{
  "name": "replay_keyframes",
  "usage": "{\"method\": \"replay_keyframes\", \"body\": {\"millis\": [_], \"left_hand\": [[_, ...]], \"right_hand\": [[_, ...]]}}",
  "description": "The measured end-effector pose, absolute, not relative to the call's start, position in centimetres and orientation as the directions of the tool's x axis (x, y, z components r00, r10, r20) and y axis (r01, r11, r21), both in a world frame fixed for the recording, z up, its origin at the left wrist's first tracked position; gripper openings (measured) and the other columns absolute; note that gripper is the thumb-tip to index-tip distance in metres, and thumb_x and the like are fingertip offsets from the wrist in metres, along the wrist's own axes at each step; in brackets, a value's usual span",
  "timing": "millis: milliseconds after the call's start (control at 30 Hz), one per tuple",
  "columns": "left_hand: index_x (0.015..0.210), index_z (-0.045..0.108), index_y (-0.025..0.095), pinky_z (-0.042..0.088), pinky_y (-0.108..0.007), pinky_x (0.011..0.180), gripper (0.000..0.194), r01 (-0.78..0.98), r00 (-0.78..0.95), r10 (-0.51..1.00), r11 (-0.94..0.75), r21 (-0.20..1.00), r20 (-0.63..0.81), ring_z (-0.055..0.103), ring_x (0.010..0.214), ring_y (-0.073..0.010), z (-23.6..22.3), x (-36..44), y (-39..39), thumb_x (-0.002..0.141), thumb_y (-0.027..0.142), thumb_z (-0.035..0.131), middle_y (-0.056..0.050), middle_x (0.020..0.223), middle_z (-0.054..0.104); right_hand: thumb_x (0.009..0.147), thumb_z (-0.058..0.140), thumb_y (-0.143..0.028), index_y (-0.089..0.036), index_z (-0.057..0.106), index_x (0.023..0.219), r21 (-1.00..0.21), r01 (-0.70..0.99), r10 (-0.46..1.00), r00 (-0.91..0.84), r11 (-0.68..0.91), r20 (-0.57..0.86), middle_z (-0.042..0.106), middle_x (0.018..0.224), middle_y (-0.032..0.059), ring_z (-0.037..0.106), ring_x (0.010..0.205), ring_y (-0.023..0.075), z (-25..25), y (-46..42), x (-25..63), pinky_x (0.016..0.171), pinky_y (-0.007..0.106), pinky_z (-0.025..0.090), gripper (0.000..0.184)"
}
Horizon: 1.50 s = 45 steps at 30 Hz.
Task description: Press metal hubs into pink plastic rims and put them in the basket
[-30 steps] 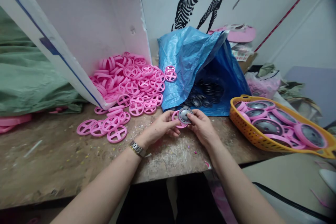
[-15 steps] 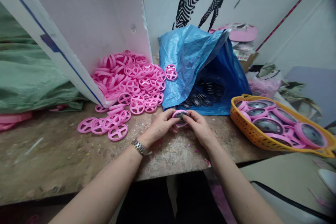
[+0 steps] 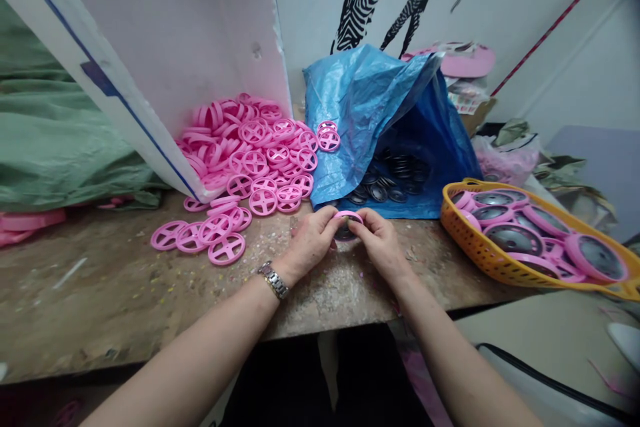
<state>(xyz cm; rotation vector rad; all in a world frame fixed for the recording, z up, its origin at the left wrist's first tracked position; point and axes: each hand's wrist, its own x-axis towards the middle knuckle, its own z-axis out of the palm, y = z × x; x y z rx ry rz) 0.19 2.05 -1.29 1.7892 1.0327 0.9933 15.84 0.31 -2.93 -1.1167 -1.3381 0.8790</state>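
Note:
Between my two hands is a small wheel with a pink rim and a dark disc in its middle [image 3: 346, 232]. My left hand [image 3: 314, 240], with a metal watch [image 3: 273, 279] on the wrist, grips its left side, thumb on top. On the opposite side my right hand [image 3: 381, 243] pinches it, thumb pressed on the face. Fingers cover part of the wheel. Loose pink spoked rims [image 3: 227, 249] lie on the worktable to the left, in front of a large heap of pink rims [image 3: 255, 140]. Dark discs [image 3: 387, 180] show inside the open blue bag [image 3: 340, 93] behind my hands.
A yellow basket [image 3: 460, 240] of pink-and-dark wheels stands at the right table edge. A white foam box [image 3: 175, 33] on its side surrounds the heap at the left. Green cloth [image 3: 65, 133] lies far left. A stool-like pale surface [image 3: 530, 333] sits low at right.
Both hands still hold the wheel at about the same place. Its face now tilts differently, and my left hand and wrist have shifted slightly right.

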Motion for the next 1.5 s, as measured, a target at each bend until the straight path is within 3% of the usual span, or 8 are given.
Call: {"method": "replay_keyframes", "body": {"millis": [133,367,633,833,1033,1233,1367,1500], "left_hand": [[0.088,0.062,0.018,0.043,-0.021,0.048,0.032,0.279,0.368,0.912,-0.296,0.914,0.183,0.057,0.053,-0.0117,-1.0,0.2,2.2,0.095,0.045,0.047,0.001,0.068,0.059],[0.121,0.053,0.021,0.049,-0.022,0.045,0.037,0.223,0.507,0.862,-0.16,0.962,0.025,0.062,0.05,-0.0132,-1.0,0.1,2.4,0.086,0.027,0.059,0.002,0.072,0.063],[0.112,0.055,0.018,0.05,-0.022,0.043,0.03,0.166,0.465,0.877,-0.225,0.96,0.125,0.057,0.045,-0.0109,-1.0,0.0,3.0,0.082,0.021,0.059,0.004,0.069,0.059],[0.115,0.056,0.018,0.051,-0.024,0.045,0.033,0.147,0.502,0.844,-0.296,0.944,0.186,0.058,0.047,-0.0121,-1.4,0.1,3.2,0.084,0.027,0.061,0.003,0.073,0.061],[0.128,0.051,0.018,0.055,-0.027,0.054,0.053,0.101,0.579,0.798,-0.271,0.957,0.165,0.061,0.059,-0.0138,-0.8,0.4,2.8,0.082,0.04,0.066,0.0,0.085,0.065],[0.124,0.056,0.016,0.055,-0.027,0.052,0.055,0.193,0.485,0.863,-0.262,0.946,0.14,0.062,0.057,-0.0142,-0.5,-0.2,3.1,0.082,0.05,0.064,0.001,0.079,0.061],[0.12,0.058,0.017,0.054,-0.027,0.053,0.05,0.238,0.479,0.867,-0.283,0.929,0.141,0.062,0.055,-0.0143,-0.9,-0.1,3.5,0.082,0.049,0.062,0.001,0.075,0.062],[0.115,0.06,0.017,0.054,-0.028,0.053,0.044,0.283,0.485,0.866,-0.286,0.916,0.121,0.064,0.055,-0.0154,-0.9,0.0,3.3,0.083,0.048,0.06,0.001,0.075,0.063]], "right_hand": [[0.076,0.066,-0.041,-0.02,0.062,0.074,-0.964,0.095,0.964,0.077,0.248,0.255,0.058,0.067,-0.0028,0.052,0.067,0.0142,-3.3,0.6,16.0,0.067,0.026,0.041,0.022],[0.073,0.07,-0.045,-0.019,0.064,0.08,-0.987,-0.014,0.983,0.086,0.163,0.161,0.062,0.073,-0.0022,0.054,0.068,0.0141,-3.6,1.1,16.4,0.068,0.027,0.043,0.027],[0.068,0.07,-0.034,-0.021,0.06,0.083,-0.97,-0.009,0.967,0.076,0.244,0.243,0.063,0.078,-0.0024,0.057,0.075,0.0165,-3.3,1.4,15.7,0.073,0.029,0.047,0.021],[0.071,0.067,-0.034,-0.022,0.059,0.084,-0.963,0.041,0.957,0.106,0.266,0.269,0.061,0.077,-0.0029,0.056,0.074,0.0162,-3.0,0.5,15.7,0.073,0.029,0.047,0.02],[0.083,0.058,-0.03,-0.022,0.065,0.094,-0.905,0.309,0.935,0.108,0.292,0.338,0.067,0.087,-0.0013,0.06,0.083,0.0171,-0.4,-2.9,17.6,0.08,0.03,0.045,0.015],[0.083,0.061,-0.032,-0.023,0.065,0.107,-0.766,0.58,0.844,0.234,0.277,0.483,0.07,0.099,0.0029,0.063,0.092,0.021,5.1,-5.5,25.0,0.085,0.034,0.047,0.026],[0.08,0.062,-0.036,-0.022,0.066,0.115,-0.662,0.745,0.775,0.373,0.078,0.511,0.07,0.088,0.003,0.064,0.079,0.0209,7.8,-4.6,31.9,0.077,0.035,0.048,0.037],[0.08,0.061,-0.035,-0.019,0.07,0.113,-0.506,0.842,0.76,0.451,-0.188,0.468,0.073,0.092,0.006,0.065,0.083,0.0218,8.7,-2.8,36.8,0.077,0.034,0.048,0.037]]}}
